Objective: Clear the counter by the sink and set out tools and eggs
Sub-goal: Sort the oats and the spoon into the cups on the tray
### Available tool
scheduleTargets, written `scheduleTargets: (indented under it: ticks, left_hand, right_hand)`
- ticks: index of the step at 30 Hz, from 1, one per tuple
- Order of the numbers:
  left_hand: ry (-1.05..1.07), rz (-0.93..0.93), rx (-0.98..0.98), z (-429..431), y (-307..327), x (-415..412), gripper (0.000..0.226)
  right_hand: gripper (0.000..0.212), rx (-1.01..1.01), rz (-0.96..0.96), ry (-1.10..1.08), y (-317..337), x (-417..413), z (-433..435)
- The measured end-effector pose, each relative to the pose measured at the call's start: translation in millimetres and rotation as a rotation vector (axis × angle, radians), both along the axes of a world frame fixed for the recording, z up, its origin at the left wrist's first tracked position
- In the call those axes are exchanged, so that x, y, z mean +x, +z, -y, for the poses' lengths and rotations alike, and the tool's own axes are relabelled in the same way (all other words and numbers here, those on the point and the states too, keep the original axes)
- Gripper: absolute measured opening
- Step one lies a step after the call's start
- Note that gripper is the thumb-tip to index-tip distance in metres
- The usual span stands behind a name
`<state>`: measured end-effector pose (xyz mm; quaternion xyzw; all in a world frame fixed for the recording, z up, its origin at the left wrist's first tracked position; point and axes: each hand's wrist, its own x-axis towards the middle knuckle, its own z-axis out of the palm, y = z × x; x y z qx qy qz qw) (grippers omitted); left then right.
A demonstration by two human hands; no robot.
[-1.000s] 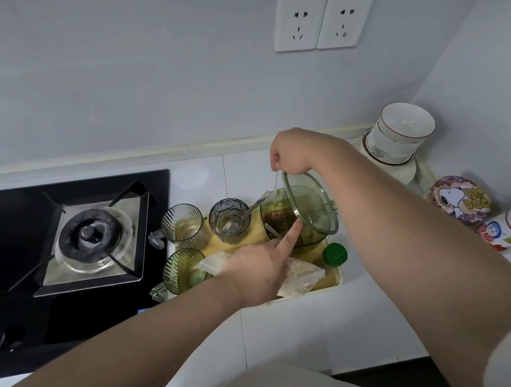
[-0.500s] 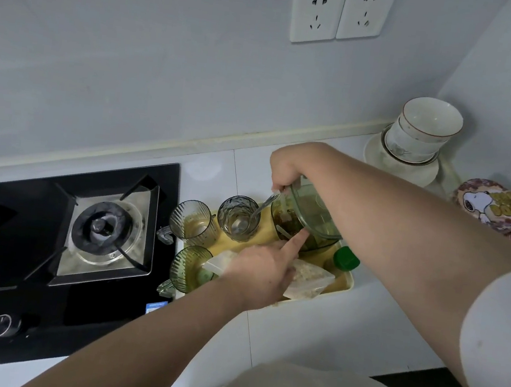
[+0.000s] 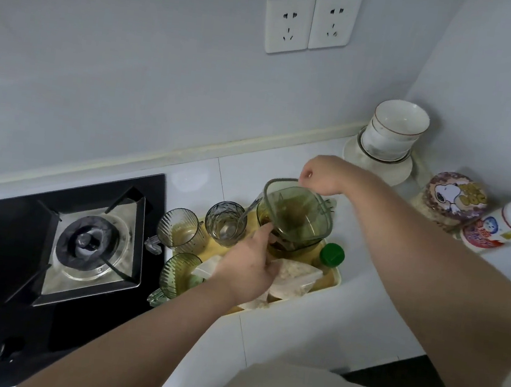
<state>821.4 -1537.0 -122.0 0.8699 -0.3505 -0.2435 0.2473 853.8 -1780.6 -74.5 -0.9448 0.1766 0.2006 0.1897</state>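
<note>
Head view: right hand pinches the far rim of the green glass jug, which is tilted over the yellow tray on the tabletop. Left hand: forefinger straight, touching the jug's near wall; other fingers loosely curled above a plastic bag.

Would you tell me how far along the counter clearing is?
Nothing looks done yet: no eggs or tools show. In hand: the right hand grips the tilted green glass jug by its rim while the left hand touches its side. Left: the ribbed green glass cups and plastic bag sit on the yellow tray.
</note>
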Motion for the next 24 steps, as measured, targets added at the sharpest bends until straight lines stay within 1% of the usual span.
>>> scheduleTargets:
  ticks: [3,6,9,12,14,17,20,22,24]
  left_hand:
    - [0.125,-0.12,-0.005,5.6,3.4,5.6,0.042]
    - [0.188,-0.222,0.016,10.5,5.5,10.8,0.039]
    - [0.215,-0.282,0.068,14.2,5.2,17.1,0.034]
    - [0.239,-0.314,0.096,15.6,1.3,19.9,0.032]
    - [0.252,-0.318,0.095,16.1,-1.6,20.0,0.033]
    - [0.242,-0.318,0.1,18.4,-3.9,20.9,0.025]
    - [0.299,-0.411,0.067,20.7,-3.4,24.1,0.021]
    - [0.317,-0.414,0.059,21.0,-2.3,26.1,0.015]
    - [0.33,-0.413,0.048,20.6,-2.0,28.8,0.014]
  right_hand:
    - [0.038,0.053,0.002,-0.118,-17.2,-24.7,3.6]
    - [0.048,0.113,-0.019,-0.21,-30.3,-38.0,0.4]
    - [0.047,0.152,-0.002,-0.24,-37.1,-44.9,-4.2]
    - [0.041,0.153,0.041,-0.275,-41.4,-49.9,-7.3]
    - [0.044,0.153,0.064,-0.31,-46.3,-53.2,-9.7]
    - [0.047,0.154,0.116,-0.351,-54.3,-57.6,-13.7]
    - [0.048,0.151,0.15,-0.361,-59.1,-60.3,-15.6]
    - [0.051,0.177,0.156,-0.375,-61.1,-62.2,-16.3]
    - [0.054,0.248,0.194,-0.446,-61.1,-65.3,-17.2]
